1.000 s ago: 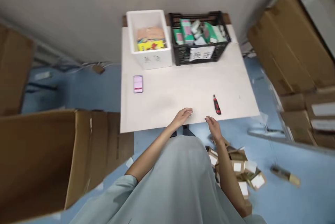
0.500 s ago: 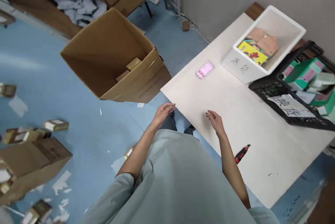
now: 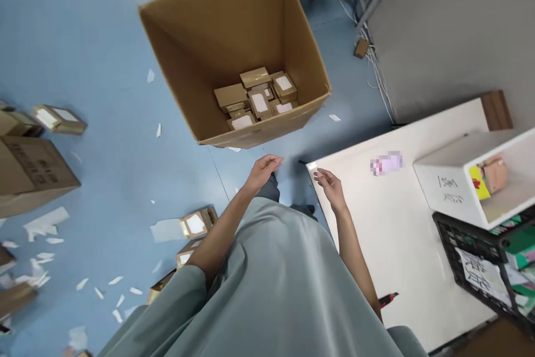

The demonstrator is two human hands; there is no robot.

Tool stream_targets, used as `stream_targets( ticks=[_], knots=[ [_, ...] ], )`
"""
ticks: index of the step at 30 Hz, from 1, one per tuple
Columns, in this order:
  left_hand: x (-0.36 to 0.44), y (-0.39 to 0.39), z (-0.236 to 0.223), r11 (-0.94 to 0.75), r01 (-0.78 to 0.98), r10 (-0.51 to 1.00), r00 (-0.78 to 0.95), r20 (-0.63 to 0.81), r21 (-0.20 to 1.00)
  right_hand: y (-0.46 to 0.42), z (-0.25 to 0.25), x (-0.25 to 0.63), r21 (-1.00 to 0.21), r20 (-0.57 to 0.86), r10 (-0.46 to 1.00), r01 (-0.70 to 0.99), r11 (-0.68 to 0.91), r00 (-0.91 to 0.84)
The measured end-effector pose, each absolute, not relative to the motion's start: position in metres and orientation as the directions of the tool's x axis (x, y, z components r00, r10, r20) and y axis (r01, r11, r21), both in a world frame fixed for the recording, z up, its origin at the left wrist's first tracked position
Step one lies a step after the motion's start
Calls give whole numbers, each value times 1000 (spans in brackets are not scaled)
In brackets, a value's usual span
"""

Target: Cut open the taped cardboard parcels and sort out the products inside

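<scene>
My left hand [image 3: 264,172] hovers over the floor in front of my body, its fingers loosely stretched and nothing seen in them. Just beyond it stands a large open cardboard box [image 3: 246,137], with several small taped cartons [image 3: 259,102] bearing white labels at its bottom. Near the corner of the white table [image 3: 393,223], my right hand [image 3: 331,185] has its fingers apart and half curled, holding nothing visible. By my right forearm lies a red and black utility knife [image 3: 388,299], partly hidden. A blurred-out pinkish item [image 3: 387,163] rests farther along the table.
On the table's right side are a white bin [image 3: 449,190] with colourful packets and a black crate [image 3: 449,245] of green boxes. Another cardboard box [image 3: 35,170], small cartons [image 3: 196,223] and paper scraps [image 3: 45,224] lie on the blue floor to the left. Cables [image 3: 378,76] run along the wall.
My view has swung left, so the big cardboard box now stands ahead of me with its cartons in sight. The table has shifted right in view. Both hands remain empty before my body.
</scene>
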State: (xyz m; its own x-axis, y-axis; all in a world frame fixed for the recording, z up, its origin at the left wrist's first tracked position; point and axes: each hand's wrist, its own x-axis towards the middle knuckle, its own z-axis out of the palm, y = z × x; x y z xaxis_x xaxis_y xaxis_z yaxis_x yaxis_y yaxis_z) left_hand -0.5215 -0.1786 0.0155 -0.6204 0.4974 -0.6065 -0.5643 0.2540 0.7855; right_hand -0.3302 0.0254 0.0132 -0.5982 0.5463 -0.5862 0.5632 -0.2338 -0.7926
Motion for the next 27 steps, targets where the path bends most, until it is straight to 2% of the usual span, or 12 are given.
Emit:
stream_targets(
  ticks=[4, 8, 12, 15, 21, 27],
  knots=[
    [-604, -205, 0, 283, -518, 441, -677, -589, 807, 15, 9, -423, -800, -577, 482, 574, -172, -660],
    [-669, -220, -29, 397, -456, 322, -743, -586, 796, 17, -4, -501, -807, -559, 415, 586, -74, -718],
    [-708, -220, -56, 571, -418, 175, -779, -603, 706, 29, -26, -572, -825, -510, 395, 564, 24, -764],
    [-723, -213, -67, 707, -374, 121, -773, -623, 601, 38, -47, -623, -816, -512, 345, 571, 91, -787],
    [-750, -200, -92, 816, -382, 72, -678, -732, 434, 47, -100, -708, -698, -630, 203, 661, 277, -750],
    [-796, -194, -131, 824, -418, 64, -602, -796, 382, 59, -153, -765, -562, -723, 95, 662, 495, -685]
  ],
)
